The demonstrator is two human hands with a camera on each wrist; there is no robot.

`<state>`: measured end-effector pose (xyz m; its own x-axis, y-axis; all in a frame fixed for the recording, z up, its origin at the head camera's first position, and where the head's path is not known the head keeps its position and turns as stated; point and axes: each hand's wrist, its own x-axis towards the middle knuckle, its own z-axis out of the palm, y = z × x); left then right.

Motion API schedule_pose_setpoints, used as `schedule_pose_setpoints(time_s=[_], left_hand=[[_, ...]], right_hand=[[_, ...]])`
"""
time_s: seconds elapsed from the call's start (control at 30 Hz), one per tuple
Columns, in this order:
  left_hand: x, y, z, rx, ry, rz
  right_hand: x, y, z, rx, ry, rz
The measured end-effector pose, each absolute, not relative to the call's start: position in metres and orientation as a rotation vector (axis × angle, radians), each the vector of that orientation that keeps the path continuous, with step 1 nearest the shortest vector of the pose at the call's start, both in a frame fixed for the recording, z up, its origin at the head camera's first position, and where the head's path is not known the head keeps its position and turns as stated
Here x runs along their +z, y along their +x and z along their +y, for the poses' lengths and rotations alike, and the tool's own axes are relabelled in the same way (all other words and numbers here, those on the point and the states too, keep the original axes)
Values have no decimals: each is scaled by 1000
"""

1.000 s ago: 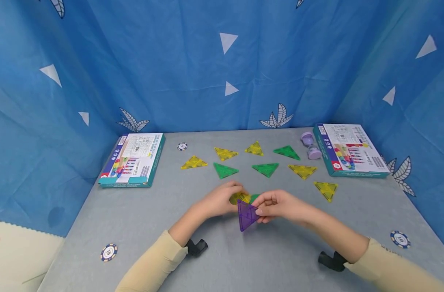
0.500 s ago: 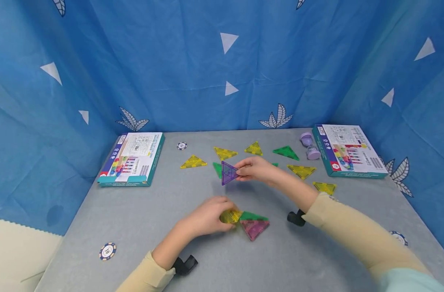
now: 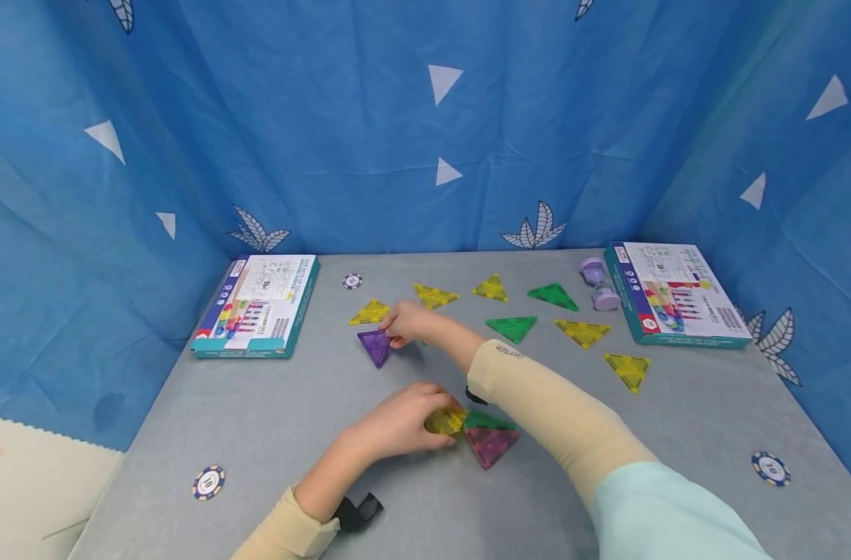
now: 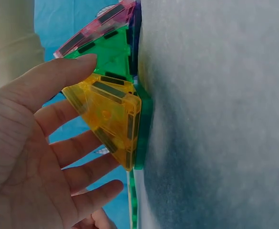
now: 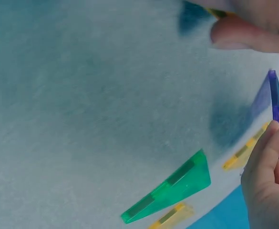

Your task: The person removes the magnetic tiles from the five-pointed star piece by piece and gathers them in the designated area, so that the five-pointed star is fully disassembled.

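The purple triangle [image 3: 375, 348] has moved left over the grey table [image 3: 271, 420], pinched in the right hand [image 3: 406, 323].
Thumb and fingers grip its right side; one corner points to the near side, an edge faces away, and its foreshortened long axis cannot be told. Just beyond lies a loose yellow triangle [image 3: 369, 312]. Nearer, the left hand [image 3: 403, 420] curves round a yellow tile [image 4: 103, 114] touching a green tile [image 4: 108, 57].

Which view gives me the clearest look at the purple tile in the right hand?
The head view: it shows the broad face of the purple tile, with one corner at the right hand. The right wrist view catches it nearly edge-on, a narrow strip. In the left wrist view I cannot make it out.
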<state>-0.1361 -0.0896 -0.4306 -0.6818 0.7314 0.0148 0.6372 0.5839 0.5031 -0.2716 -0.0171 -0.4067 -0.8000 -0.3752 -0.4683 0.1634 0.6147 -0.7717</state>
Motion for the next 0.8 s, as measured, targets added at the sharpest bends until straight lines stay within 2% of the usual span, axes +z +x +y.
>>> schedule_pose_setpoints(time_s=[0.27,0.5,0.67,0.8], left_hand=[[-431,-136,-90,718,1158,2623],[-431,-135,-90,736,1138,2602],[-431,-134,-89,742,1130,2593],[-430,-134,-89,726,1135,2617]], right_hand=[[-408,-271,-14,-1087,-272,2311],[-391,-257,32,-1033,-470,2382],[-372,-225,87,-959,-674,2480],[-371,-180,122,-842,-797,2625]])
